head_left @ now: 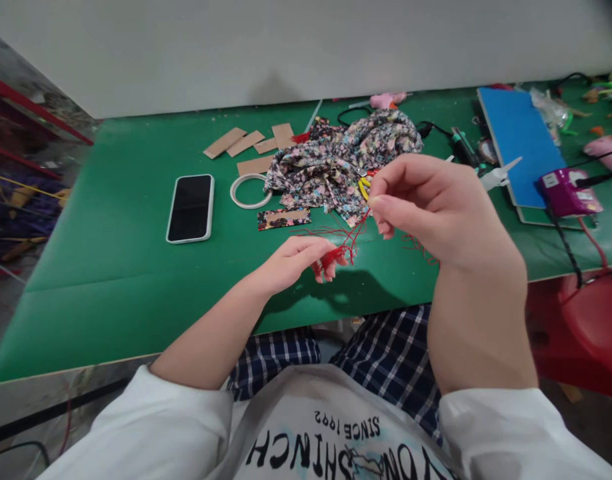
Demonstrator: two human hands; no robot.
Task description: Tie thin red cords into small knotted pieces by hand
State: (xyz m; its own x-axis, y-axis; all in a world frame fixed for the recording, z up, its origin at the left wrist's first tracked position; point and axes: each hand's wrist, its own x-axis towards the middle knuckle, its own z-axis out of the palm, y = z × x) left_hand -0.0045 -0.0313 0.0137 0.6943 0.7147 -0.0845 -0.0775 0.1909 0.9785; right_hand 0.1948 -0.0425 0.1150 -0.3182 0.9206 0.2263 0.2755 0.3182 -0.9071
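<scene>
Low over the table's front part, my left hand (pixel 311 259) is closed on a tangle of red thread (pixel 342 253), with loose strands spreading toward the back left. My right hand (pixel 411 200) is raised higher and to the right, its thumb and forefinger pinched on a red strand that runs down to the tangle. Behind both hands lies crumpled floral fabric (pixel 331 163). Yellow-handled pliers (pixel 363 189) rest on the cloth, partly hidden by my right hand. More red threads (pixel 420 248) lie on the table below my right wrist.
On the green table (pixel 111 267) are a phone (pixel 190 208), a tape roll (pixel 251 191), cardboard strips (pixel 225 143) and a fabric-covered strip (pixel 285 219). To the right are a blue board (pixel 521 147), a purple device (pixel 570 192) and cables. A red stool (pixel 599 320) stands at the right.
</scene>
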